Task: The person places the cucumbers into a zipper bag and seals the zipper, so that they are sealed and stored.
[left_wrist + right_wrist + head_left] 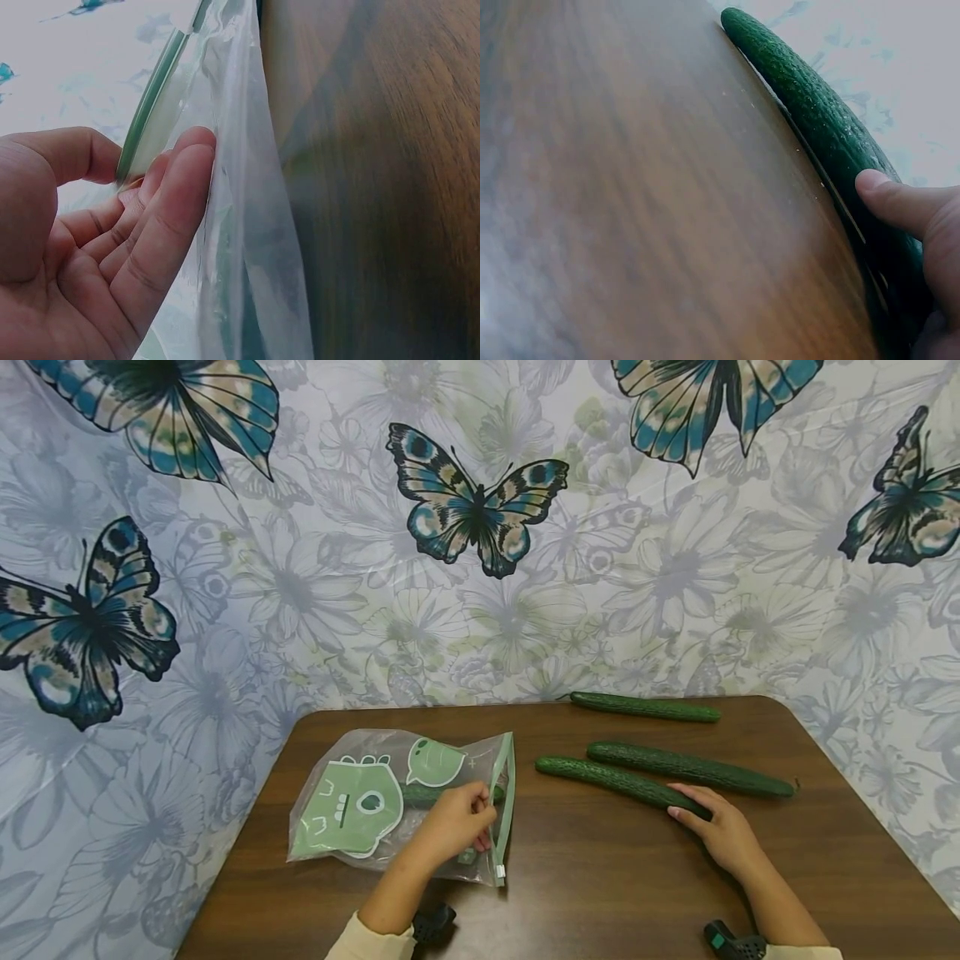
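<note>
A clear zip bag (457, 747) with green cartoon prints lies on the left of the table, its green-edged mouth facing right. My left hand (452, 823) is at that mouth. In the left wrist view, the thumb and fingertips pinch the green edge (154, 97), while the other fingers lie along the clear film. Inside the bag, a cucumber (422, 795) shows through the plastic, partly hidden by the hand and the prints. My right hand (726, 837) grips the near end of another cucumber (611, 778) on the table, its thumb along the side in the right wrist view.
Behind the gripped cucumber lies a longer one (690, 766), close beside it. A third cucumber (645, 707) rests near the back edge of the brown wooden table (585, 877). A white slider (500, 871) sits at the bag's near corner. Butterfly-patterned cloth (480, 635) hangs behind the table.
</note>
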`<state>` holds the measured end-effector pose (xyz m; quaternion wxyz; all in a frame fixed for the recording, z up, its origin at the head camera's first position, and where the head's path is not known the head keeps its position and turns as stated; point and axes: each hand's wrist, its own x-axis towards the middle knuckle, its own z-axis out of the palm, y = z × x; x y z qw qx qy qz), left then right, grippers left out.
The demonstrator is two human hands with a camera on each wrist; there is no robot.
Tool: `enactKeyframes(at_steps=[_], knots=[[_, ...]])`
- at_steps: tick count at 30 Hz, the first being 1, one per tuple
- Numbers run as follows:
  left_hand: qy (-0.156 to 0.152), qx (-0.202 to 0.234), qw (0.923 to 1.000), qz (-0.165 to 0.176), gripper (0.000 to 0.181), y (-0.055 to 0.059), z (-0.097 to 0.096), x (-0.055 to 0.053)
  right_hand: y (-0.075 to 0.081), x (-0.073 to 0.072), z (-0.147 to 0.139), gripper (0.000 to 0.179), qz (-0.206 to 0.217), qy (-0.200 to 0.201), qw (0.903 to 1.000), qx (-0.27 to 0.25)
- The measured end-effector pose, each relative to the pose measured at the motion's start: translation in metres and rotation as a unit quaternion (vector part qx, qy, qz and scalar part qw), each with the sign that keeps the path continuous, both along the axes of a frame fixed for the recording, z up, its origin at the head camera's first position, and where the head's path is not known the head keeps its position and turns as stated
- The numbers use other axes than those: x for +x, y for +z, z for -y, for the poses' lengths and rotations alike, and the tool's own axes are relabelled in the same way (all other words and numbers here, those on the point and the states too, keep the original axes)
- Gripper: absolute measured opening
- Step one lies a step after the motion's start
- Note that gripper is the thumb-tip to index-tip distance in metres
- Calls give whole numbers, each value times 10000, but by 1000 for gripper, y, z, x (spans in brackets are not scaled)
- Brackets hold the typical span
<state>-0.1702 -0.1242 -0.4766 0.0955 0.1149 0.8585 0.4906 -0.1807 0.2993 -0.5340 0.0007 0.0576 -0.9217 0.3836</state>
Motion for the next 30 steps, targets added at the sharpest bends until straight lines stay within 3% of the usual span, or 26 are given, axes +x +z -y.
enactKeyframes(at_steps=[13,30], knots=[[14,36,10000,-36,4,0,-1,-1,3,1,1,58,135,-118,9997,-142],[48,28,10000,-16,5,-1,0,-1,0,3,15,52,182,65,9979,-611]])
